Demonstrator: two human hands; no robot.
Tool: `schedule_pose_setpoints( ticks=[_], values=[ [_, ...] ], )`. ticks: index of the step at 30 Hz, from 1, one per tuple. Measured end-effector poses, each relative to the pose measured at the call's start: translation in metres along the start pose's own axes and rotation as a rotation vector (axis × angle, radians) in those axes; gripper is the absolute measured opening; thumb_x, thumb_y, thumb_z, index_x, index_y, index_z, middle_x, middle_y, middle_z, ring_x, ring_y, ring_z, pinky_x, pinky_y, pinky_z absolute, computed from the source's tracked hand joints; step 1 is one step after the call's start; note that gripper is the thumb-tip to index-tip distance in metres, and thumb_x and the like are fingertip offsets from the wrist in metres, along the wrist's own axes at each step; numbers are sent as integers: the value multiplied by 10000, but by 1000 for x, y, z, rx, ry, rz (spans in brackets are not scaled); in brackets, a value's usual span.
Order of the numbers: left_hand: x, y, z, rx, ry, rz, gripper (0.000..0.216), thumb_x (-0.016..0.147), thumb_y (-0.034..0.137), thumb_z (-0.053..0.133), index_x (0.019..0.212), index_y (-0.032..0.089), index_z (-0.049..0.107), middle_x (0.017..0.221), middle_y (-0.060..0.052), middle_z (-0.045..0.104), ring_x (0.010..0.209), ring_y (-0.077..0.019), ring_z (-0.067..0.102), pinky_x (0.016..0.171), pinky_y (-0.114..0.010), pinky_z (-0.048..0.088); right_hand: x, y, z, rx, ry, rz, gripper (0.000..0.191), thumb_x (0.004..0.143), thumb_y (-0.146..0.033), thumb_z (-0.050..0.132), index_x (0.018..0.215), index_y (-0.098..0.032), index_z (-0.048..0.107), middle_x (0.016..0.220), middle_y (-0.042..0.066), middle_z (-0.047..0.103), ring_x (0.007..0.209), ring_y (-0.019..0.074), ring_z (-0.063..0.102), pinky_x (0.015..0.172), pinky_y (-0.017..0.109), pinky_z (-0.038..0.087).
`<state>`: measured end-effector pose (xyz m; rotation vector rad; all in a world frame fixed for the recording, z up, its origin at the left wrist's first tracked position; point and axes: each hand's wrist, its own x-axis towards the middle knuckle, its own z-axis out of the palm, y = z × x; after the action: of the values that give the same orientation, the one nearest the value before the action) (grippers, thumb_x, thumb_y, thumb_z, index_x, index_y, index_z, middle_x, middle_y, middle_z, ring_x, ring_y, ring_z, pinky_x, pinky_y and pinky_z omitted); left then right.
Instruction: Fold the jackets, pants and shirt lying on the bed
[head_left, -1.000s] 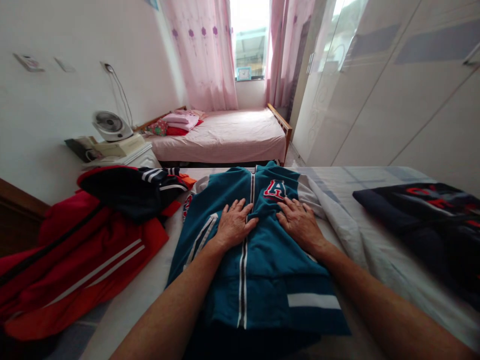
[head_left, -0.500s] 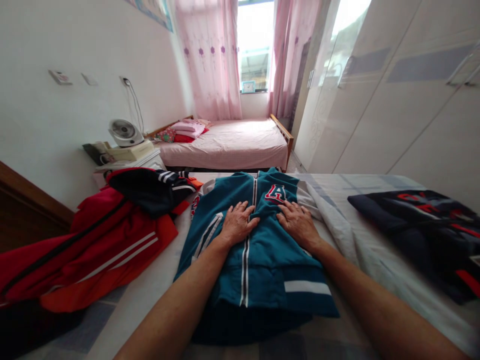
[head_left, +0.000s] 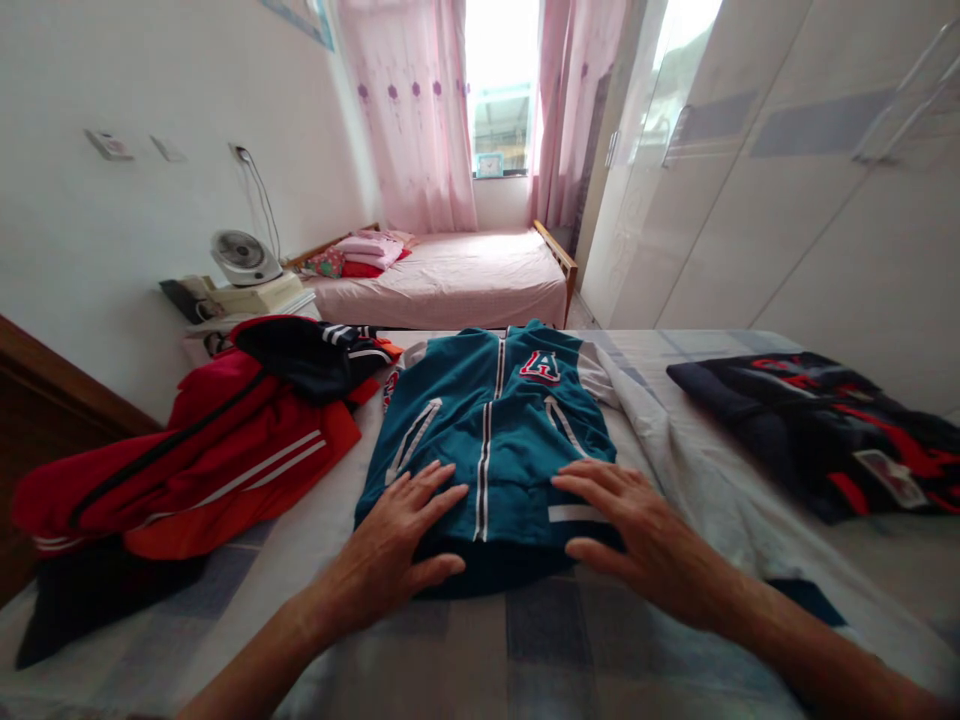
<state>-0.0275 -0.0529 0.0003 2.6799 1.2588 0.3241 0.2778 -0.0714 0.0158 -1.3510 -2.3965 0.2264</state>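
A teal zip jacket [head_left: 442, 440] with a letter A patch lies front up on the checked bed sheet [head_left: 480, 650]. Its zip is done up along most of the front. My left hand [head_left: 405, 535] is at the jacket's lower left, fingers spread and holding nothing. Over the lower right hem is my right hand [head_left: 630, 520], also with fingers apart. Whether either palm presses on the cloth is hard to tell. One pale grey sleeve [head_left: 645, 410] stretches out to the right and passes behind my right forearm.
Red and orange clothes [head_left: 240, 430] are heaped at the left, with a dark garment [head_left: 292, 350] on top. A dark folded garment [head_left: 795, 420] lies at the right. Beyond are a pink bed [head_left: 480, 270], a small fan [head_left: 244, 258] and a white wardrobe [head_left: 720, 230].
Both hands have drawn back from the jacket's chest toward its bottom hem and moved farther apart. The right pocket now shows. The view has tilted slightly.
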Motion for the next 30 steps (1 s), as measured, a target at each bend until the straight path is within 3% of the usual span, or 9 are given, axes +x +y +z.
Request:
schedule_pose_setpoints(
  ticks=[2, 6, 11, 16, 22, 27, 30],
  values=[
    [-15, -3, 7, 44, 44, -19, 602, 803, 408, 588, 1362, 287, 402, 1454, -70, 379, 1328, -271, 347, 1065, -481, 337, -11, -2, 10, -75, 48, -10, 489, 794, -400, 597, 1260, -274, 517, 1288, 81, 537, 1204, 273, 470, 983, 461, 391],
    [-26, -11, 18, 145, 180, -138, 476, 849, 279, 504, 1321, 241, 455, 1399, -86, 449, 1276, -250, 421, 1055, -456, 361, -12, 6, 23, -177, 144, 66, 393, 839, -272, 517, 1231, -252, 538, 1235, 80, 575, 1142, 249, 524, 950, 444, 428],
    [-29, -7, 22, 182, 215, -234, 504, 803, 191, 485, 1305, 219, 464, 1369, -99, 468, 1248, -252, 448, 1042, -457, 372, -16, 1, 22, -207, 43, -12, 598, 735, -314, 636, 1308, -266, 470, 1401, 86, 439, 1270, 295, 410, 991, 484, 397],
    [-23, 5, 25, 206, 210, -343, 498, 809, 237, 490, 1304, 194, 469, 1351, -117, 492, 1256, -288, 434, 1027, -532, 351, -14, 5, 24, -173, 49, 30, 497, 770, -115, 490, 1248, -246, 524, 1342, 65, 511, 1222, 227, 478, 990, 424, 422],
    [-17, 2, 17, 158, 194, -432, 470, 800, 136, 451, 1262, 185, 524, 1347, -104, 498, 1237, -241, 466, 1008, -395, 421, -9, 15, 22, -144, 56, 161, 604, 712, -79, 509, 1295, -235, 483, 1360, 75, 485, 1228, 239, 468, 1026, 438, 397],
    [-33, 1, 15, 124, 205, -457, 534, 770, 142, 479, 1300, 209, 481, 1461, -89, 348, 1314, -265, 367, 995, -419, 441, -24, 20, 11, 73, -91, 127, 583, 778, -137, 477, 1346, -261, 432, 1458, 51, 360, 1310, 208, 371, 1080, 406, 329],
    [-38, -1, 21, 124, 187, -398, 649, 690, 39, 478, 1315, 214, 463, 1486, -72, 308, 1345, -255, 317, 1036, -412, 401, -27, 28, 11, 178, -122, 133, 586, 768, -98, 403, 1333, -240, 458, 1465, 46, 350, 1321, 205, 355, 1096, 406, 297]
  ],
)
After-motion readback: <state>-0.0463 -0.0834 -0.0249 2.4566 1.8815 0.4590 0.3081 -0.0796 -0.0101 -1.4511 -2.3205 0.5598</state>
